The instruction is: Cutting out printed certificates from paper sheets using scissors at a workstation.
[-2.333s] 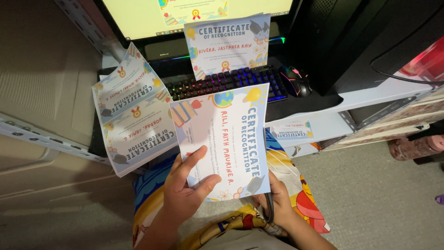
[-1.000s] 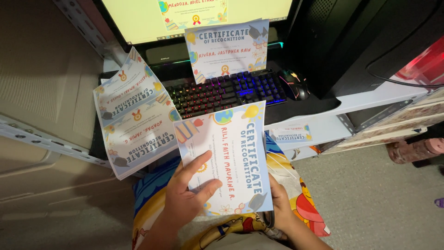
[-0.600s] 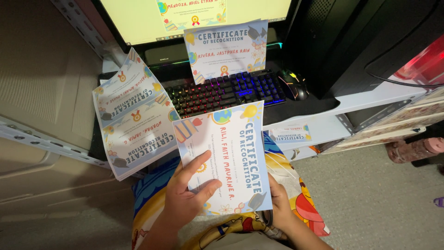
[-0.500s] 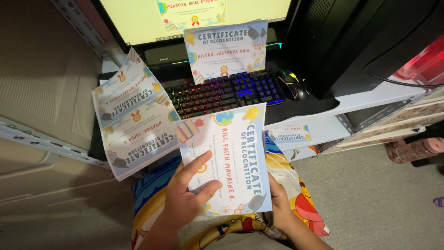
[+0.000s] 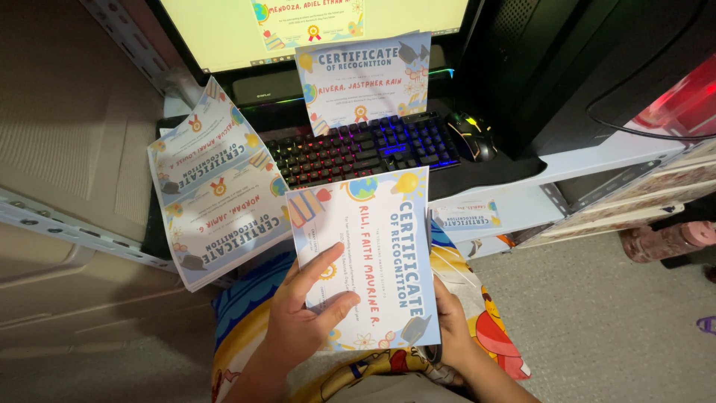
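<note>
Certificate (image 5: 373, 261) held over the lap, near centre, turned sideways with its long edge running near to far. Left hand (image 5: 302, 317) laid on the face of the sheet, fingers (image 5: 328, 261) spread and flat on the paper, thumb (image 5: 339, 306) across the lower part. Right hand (image 5: 451, 328) mostly hidden behind the sheet's right edge; only the knuckles showing, so grip there cannot be told for certain, though likely pinching the edge from behind.

Stack of like sheets (image 5: 216, 201) fanned out to the left, overhanging the worktop (image 5: 597, 153) edge, well clear of the held sheet. One more sheet (image 5: 365, 82) propped upright at the far side, between keyboard (image 5: 365, 149) and monitor (image 5: 246, 33). Mouse (image 5: 473, 134) just right of the keyboard. Patterned cloth (image 5: 485, 328) below the hands.

Step in hand, as judged: one printed sheet taken up and inspected or sorted, not yet set down on any pile. Next move, as judged: a firm two-sided hold, then a turn of the sheet to match the stack's heading before laying it flat, without creasing the thin paper or nudging the overhanging pile off the edge.
</note>
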